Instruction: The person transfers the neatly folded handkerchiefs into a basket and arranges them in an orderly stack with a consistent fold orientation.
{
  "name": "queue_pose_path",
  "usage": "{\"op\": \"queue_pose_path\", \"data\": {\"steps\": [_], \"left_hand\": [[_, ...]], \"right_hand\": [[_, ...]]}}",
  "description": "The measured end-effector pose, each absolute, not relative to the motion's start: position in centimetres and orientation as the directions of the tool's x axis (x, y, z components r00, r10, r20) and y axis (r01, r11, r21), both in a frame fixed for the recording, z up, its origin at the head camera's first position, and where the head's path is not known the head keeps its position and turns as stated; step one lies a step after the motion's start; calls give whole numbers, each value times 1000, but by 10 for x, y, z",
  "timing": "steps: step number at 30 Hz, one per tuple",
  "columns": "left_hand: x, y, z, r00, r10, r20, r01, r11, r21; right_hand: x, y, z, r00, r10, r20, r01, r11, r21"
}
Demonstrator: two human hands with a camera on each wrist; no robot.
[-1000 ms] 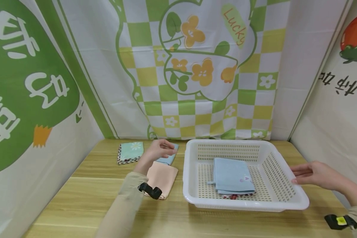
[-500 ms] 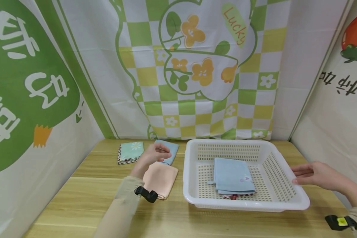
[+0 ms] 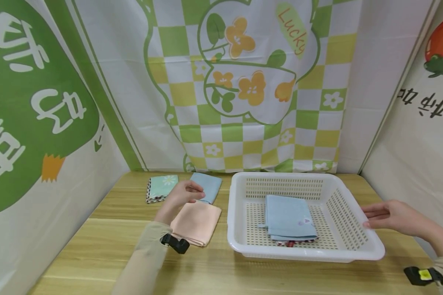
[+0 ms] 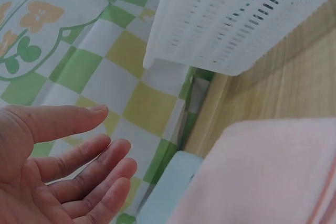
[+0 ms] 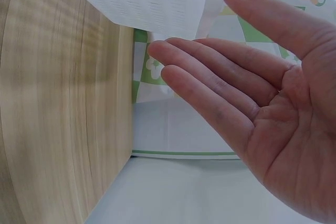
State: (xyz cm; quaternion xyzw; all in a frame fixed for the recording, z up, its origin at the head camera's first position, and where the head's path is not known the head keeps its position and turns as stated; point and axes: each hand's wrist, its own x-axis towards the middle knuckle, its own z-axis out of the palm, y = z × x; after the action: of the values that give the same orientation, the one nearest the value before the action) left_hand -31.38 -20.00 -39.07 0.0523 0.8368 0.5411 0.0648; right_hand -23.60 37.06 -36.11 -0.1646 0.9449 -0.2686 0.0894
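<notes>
In the head view my left hand (image 3: 179, 198) is held over the folded cloths at the left, its fingers relaxed with nothing in them. Below it lie a folded peach cloth (image 3: 198, 224) and, behind that, a folded blue cloth (image 3: 211, 185). A mint cloth (image 3: 163, 186) with a daisy and checked edge sits farther left. My right hand (image 3: 395, 218) is at the right side of a white plastic basket (image 3: 302, 255), fingers nearly straight and thumb at the rim. Inside the basket, a light-blue folded cloth (image 3: 289, 217) rests on a red-patterned one, mostly hidden.
The wooden table (image 3: 96, 250) carries everything. A checked curtain (image 3: 258, 135) with flower prints hangs along its back edge, and printed fabric walls stand at the left (image 3: 77, 180) and right (image 3: 409, 155).
My left hand has drawn back left and toward me from over the blue cloth, uncovering more of it. The right hand, basket and cloths stay in place.
</notes>
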Motion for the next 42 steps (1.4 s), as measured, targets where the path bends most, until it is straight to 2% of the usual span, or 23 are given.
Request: {"op": "queue_pose_path", "data": {"steps": [42], "left_hand": [[-306, -249, -424, -995, 54, -85, -54, 418, 907]], "right_hand": [[-236, 370, -359, -925, -372, -77, -277, 799, -534]]}}
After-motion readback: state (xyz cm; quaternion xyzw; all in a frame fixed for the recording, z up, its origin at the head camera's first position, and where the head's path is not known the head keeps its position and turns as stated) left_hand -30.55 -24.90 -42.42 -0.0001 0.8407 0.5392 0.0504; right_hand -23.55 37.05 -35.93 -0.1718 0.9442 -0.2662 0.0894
